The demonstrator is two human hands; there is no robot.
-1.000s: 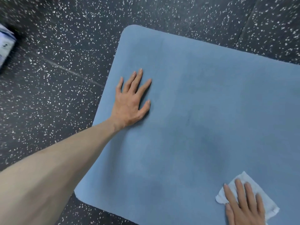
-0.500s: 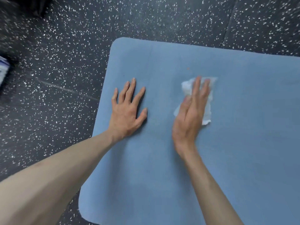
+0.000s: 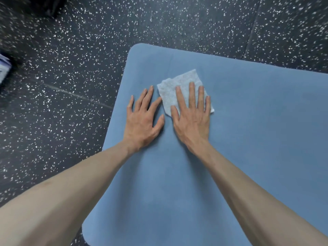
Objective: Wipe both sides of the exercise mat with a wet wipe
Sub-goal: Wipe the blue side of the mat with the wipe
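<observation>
A blue exercise mat [image 3: 257, 139] lies flat on the floor, its rounded far-left corner in view. My left hand [image 3: 142, 119] rests palm down on the mat near its left edge, fingers spread, holding nothing. Just to its right, my right hand [image 3: 191, 119] presses flat on a white wet wipe [image 3: 177, 84], which lies spread on the mat under my fingers. The wipe's far corner and left side stick out beyond my fingertips. The two hands almost touch.
Black rubber floor with white specks [image 3: 71, 86] surrounds the mat, with tile seams running across it. A white and blue package [image 3: 3, 70] shows at the left edge. Something dark [image 3: 44, 4] sits at the top left corner.
My right hand slid the wipe from the near right of the mat up and leftward until it lies beside my left hand. The left hand stayed planted on the mat.
</observation>
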